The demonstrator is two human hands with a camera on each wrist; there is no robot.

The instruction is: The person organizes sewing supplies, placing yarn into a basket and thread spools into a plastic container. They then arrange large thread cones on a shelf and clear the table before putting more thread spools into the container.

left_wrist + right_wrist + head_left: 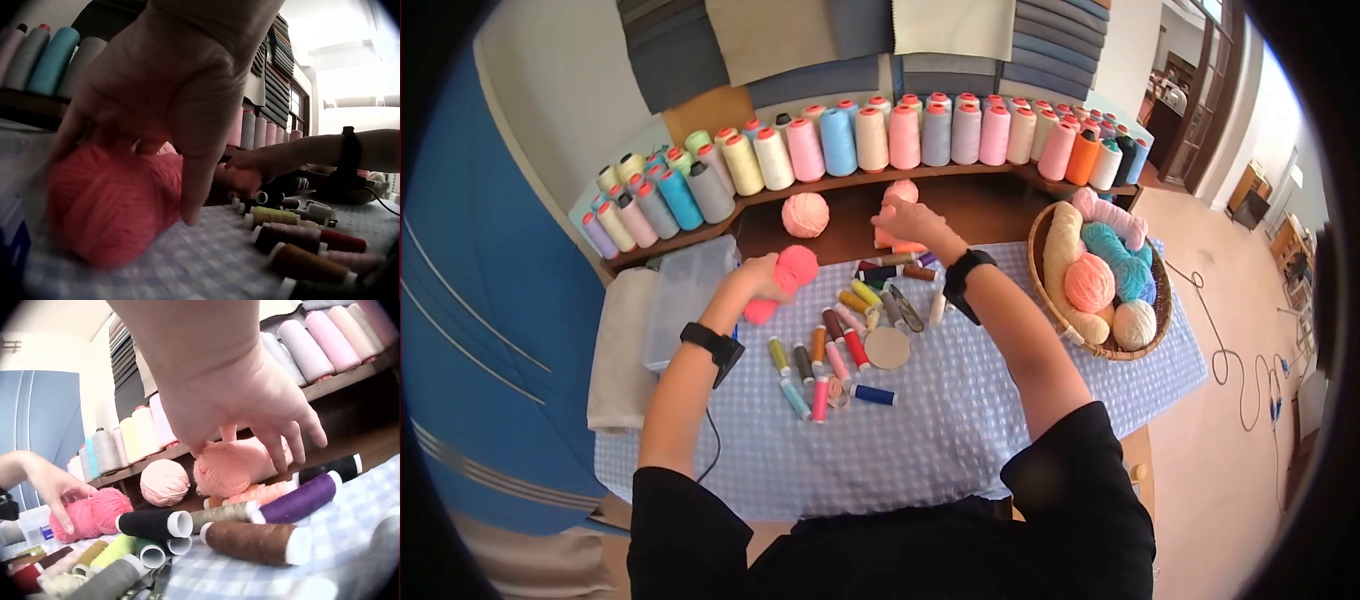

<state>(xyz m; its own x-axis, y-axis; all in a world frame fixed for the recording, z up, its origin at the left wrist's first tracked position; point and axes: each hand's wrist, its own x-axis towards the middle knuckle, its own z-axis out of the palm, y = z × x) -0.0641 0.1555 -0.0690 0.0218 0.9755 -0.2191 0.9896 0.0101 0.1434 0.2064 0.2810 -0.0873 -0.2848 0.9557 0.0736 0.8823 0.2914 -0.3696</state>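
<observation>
Two hands in my feed, well apart from each other, each busy with yarn. Left hand [752, 280]: fingers and thumb curled round a hot-pink skein [797, 266] from above, its ends bulging out on both sides of the grip. It sits at the far left of the counter, just beside a clear plastic box [685, 300]. From the left wrist view, the skein hangs low over the blue-and-white checked cloth [880, 475]; whether it bears on the cloth, I cannot tell.

Right hand [912, 222]: reaching farther forward, clamped from above on a peach skein [222, 472], the outer fingers spread loosely over it. The skein is at the back edge of the cloth, before the dark recess under the shelf. I cannot tell whether it is lifted. A pale peach ball [805, 215] rests between the two hands, farther back.

Nearest the right hand I note a purple spool [303, 498], a brown spool [256, 542] and a black spool [153, 524], all lying on their sides. More thread spools lie scattered across mid-cloth, with a round beige disc [888, 348] among them and a blue spool [873, 395] near the close edge of the group.

Right end of the counter: a wicker basket [1040, 245] filled with cream, pink, teal and peach yarn. Left end: folded beige cloth [622, 345]. Behind, large thread cones [837, 143] stand upright along the curved shelf [840, 183].
</observation>
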